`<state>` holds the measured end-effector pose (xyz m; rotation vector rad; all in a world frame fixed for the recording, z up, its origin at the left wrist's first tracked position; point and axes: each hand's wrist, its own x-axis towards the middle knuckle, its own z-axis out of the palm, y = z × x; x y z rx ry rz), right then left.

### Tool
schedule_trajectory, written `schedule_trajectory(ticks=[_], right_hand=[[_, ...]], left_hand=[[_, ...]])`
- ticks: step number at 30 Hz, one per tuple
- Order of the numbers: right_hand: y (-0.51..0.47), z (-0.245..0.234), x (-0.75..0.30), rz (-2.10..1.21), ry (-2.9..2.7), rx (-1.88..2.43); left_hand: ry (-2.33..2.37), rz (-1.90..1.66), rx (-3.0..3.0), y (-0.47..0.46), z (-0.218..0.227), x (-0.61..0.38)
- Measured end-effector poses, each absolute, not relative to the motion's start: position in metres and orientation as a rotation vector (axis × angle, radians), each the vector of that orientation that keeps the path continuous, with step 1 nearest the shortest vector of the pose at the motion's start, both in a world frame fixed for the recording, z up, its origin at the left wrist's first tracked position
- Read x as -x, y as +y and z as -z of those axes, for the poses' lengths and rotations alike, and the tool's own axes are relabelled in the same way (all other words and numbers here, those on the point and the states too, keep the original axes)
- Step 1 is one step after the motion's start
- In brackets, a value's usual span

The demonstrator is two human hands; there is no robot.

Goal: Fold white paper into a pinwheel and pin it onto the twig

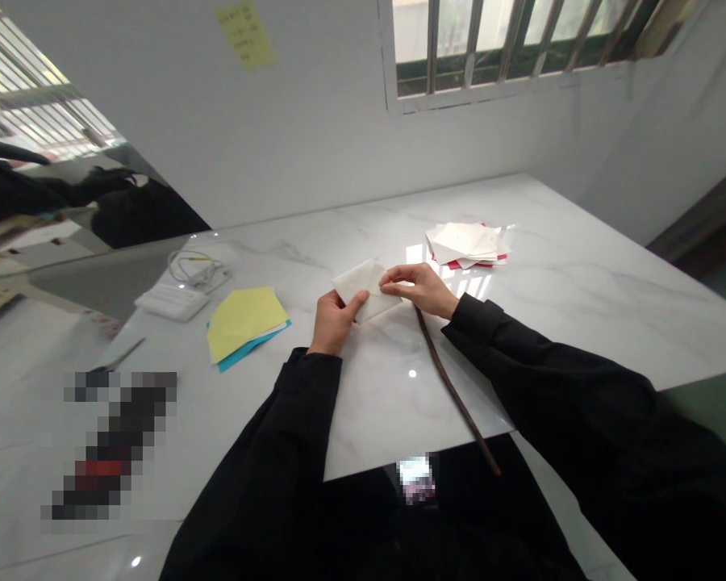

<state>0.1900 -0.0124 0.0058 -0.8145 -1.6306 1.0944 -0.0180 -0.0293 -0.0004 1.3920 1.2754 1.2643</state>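
Black sleeves [557, 387] come in from the near edge, and both hands meet on a folded white paper [363, 289] near the middle of the marble surface [581, 282]. The left hand [334, 323] presses its thumb down on the near side, seemingly to keep the layers flat, while the right hand [419, 289] pinches the far end between thumb and curled fingers. A thin dark brown cord [453, 387] runs from beneath the right wrist over the surface edge. Yellow paper [242, 323] lies on blue paper [255, 343] to the left, within easy reach, and a stack of white and red papers [465, 246] sits beyond the hands, below a barred window [508, 40]
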Motion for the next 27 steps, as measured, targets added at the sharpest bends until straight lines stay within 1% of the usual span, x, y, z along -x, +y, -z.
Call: schedule_trajectory(ticks=[5,15,27], right_hand=[[-0.0089,0.0015,-0.1889,-1.1,-1.696,0.792],[-0.011,0.0048,-0.1883,-0.879,-1.743,0.965],[-0.0131,-0.0008,-0.1868,-0.967,-1.738,0.902]], left_hand=[[1.253,-1.254,-1.4,-0.0323,-0.0035,0.0161],[1.249,-1.255,-1.485,-0.0299,0.0006,0.0184],[1.235,-1.207,-1.469,-0.0294,0.0028,0.0177]])
